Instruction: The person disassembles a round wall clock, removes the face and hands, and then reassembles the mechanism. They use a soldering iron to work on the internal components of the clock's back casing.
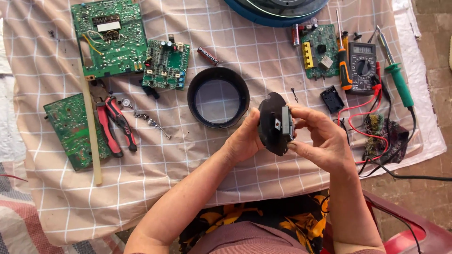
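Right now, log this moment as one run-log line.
left hand: holds dark disc part | right hand: pinches small grey block on disc | below: black ring on checked cloth

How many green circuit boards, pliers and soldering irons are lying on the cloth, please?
Green circuit boards: 4
Red-handled pliers: 1
Green-handled soldering iron: 1
Total: 6
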